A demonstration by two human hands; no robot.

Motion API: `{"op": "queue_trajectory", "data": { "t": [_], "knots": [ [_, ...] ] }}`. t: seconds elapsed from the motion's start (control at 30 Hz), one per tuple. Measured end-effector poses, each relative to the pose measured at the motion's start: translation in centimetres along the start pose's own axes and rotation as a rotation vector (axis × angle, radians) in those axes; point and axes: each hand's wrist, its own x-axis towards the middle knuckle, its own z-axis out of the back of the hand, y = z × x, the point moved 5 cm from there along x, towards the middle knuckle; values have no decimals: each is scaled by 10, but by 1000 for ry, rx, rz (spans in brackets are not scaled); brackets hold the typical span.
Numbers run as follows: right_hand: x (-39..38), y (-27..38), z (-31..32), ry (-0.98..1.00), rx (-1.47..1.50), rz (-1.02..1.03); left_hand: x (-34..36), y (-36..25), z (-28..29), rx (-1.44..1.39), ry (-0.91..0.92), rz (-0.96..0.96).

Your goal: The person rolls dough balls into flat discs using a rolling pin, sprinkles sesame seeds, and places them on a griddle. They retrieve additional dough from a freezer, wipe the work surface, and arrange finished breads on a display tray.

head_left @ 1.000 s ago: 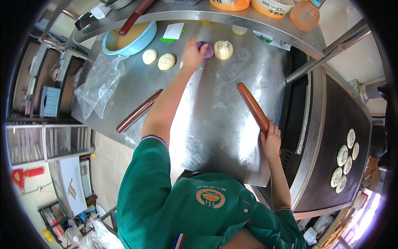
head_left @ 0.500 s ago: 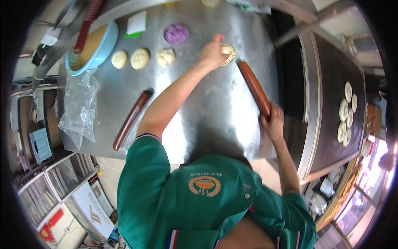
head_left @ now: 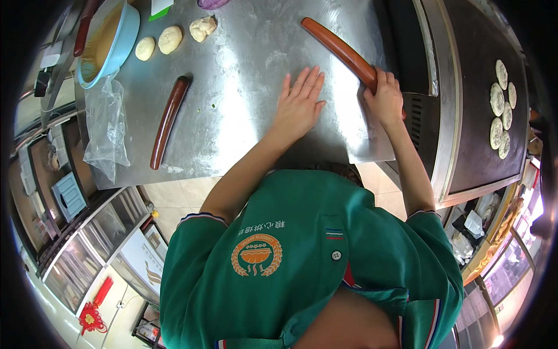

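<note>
My left hand [head_left: 297, 107] lies palm down with fingers stretched out over the steel worktop [head_left: 256, 134]. Whether dough is under its palm is hidden. My right hand [head_left: 385, 100] is wrapped round the near end of a brown wooden rolling pin [head_left: 343, 53], which slants away to the far left. A second, darker rolling pin [head_left: 168, 125] rests untouched on the left part of the worktop. Beyond it sit a small pale dough ball [head_left: 145, 49], a larger one [head_left: 170, 39] and a lumpy dough piece [head_left: 203, 28]. Part of a purple round [head_left: 213, 3] shows at the far edge.
A light-blue bowl [head_left: 123, 43] of brownish filling stands at the far left, with a clear plastic bag [head_left: 107, 131] nearer me. To the right, several flat dough rounds [head_left: 497, 100] lie on a dark griddle [head_left: 465, 145]. Shelves [head_left: 87, 244] stand at the lower left.
My left hand has come back toward me from the speckled dough round, which no longer shows, and now lies flat. My right hand still grips the rolling pin. The whole view has shifted.
</note>
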Motion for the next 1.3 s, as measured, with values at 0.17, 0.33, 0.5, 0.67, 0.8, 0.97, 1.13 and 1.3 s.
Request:
{"op": "queue_trajectory", "data": {
  "t": [0.17,0.33,0.5,0.67,0.8,0.97,1.13,1.3],
  "knots": [
    [9,-2,4,29,-11,2,-13,8,-28,159,132,89],
    [-9,13,10,150,184,-109,-15,11,-31,176,163,125],
    [-37,41,22,116,368,1,-16,23,-6,-385,-91,239],
    [-52,42,22,208,391,-62,-38,36,5,-29,100,237],
    [-58,38,17,236,438,-126,-34,30,-6,-119,79,398],
    [-64,37,16,170,451,-100,-8,-1,-24,110,70,235],
    [-73,51,13,180,488,-33,-34,17,-8,-276,-152,299],
    [-87,76,7,244,522,89,-67,42,5,-540,-103,398]
  ]
}}
